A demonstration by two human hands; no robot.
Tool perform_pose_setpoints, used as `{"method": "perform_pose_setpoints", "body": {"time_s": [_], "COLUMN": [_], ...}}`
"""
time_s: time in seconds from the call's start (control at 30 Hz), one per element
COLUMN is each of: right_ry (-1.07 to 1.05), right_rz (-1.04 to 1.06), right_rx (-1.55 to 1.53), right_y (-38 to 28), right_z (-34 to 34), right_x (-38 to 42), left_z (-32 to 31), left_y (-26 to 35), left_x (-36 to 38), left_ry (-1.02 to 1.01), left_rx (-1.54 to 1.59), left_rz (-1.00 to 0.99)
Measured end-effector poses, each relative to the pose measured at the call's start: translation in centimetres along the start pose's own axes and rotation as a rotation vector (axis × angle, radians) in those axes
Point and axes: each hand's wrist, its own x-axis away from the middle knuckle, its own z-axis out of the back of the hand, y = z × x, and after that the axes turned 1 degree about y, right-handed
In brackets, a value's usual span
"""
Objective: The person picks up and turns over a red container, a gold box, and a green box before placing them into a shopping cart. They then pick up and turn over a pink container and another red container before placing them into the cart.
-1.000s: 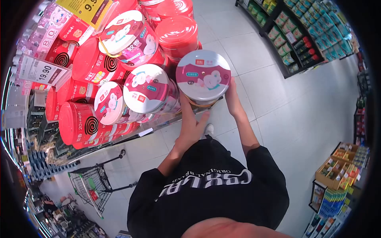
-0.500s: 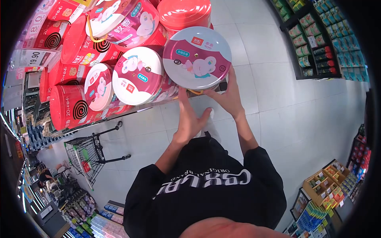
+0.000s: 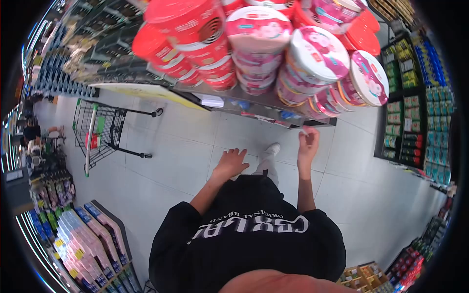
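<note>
My left hand (image 3: 232, 163) hovers palm down in front of my body, fingers spread and nothing in it. My right hand (image 3: 309, 141) is just below the shelf's right corner, its fingers loosely bent; a pale sliver shows by the fingertips, too blurred to make out. Above that hand, at the right end of the display, a white-lidded mosquito coil tub (image 3: 370, 78) sits tilted on a stack. Beside it stands another pink and white tub (image 3: 320, 53). Neither hand touches the tubs.
Red tubs (image 3: 183, 22) are stacked on the display shelf (image 3: 264, 105). A shopping cart (image 3: 105, 132) stands to the left on the tiled floor (image 3: 171, 190). Racks of cans (image 3: 408, 115) line the right side. Boxed goods (image 3: 80, 239) fill a low shelf at lower left.
Both hands have let go of the white-lidded mosquito coil tub and drawn back toward my body. My view has turned, so the tubs appear farther off and more to the right.
</note>
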Motion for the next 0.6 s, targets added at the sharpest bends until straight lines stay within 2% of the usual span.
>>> {"method": "perform_pose_setpoints", "body": {"time_s": [0.1, 0.13, 0.17, 0.23, 0.3, 0.43, 0.53, 0.6], "right_ry": [-0.375, -0.459, -0.552, -0.792, -1.0, -1.228, -1.294, -1.355], "right_rz": [-0.065, -0.156, -0.257, -0.297, -0.289, -0.182, -0.262, -0.168], "right_rx": [0.077, 0.058, 0.053, -0.058, -0.037, 0.102, 0.216, 0.329], "right_y": [2.4, 3.3, 3.5, 2.8, 1.8, 2.6, 7.4, 10.6], "right_z": [-8.8, -12.1, -15.0, -20.2, -24.2, -30.9, -34.8, -37.0], "right_x": [9.7, 13.1, 16.6, 22.0, 24.7, 26.0, 24.4, 22.9], "left_z": [-3.5, -4.4, -5.5, -7.2, -8.2, -11.6, -13.1, -13.2], "left_y": [-8.8, -11.1, -13.3, -17.1, -19.6, -23.7, -26.2, -28.3], "left_x": [7.2, 9.8, 12.3, 17.1, 21.0, 25.9, 27.7, 28.8], "left_ry": [0.188, 0.237, 0.245, 0.254, 0.273, 0.407, 0.479, 0.464], "left_rx": [0.085, 0.082, 0.111, 0.164, 0.225, 0.43, 0.576, 0.663], "left_rz": [0.1, 0.162, 0.236, 0.386, 0.533, 0.677, 0.733, 0.762]}}
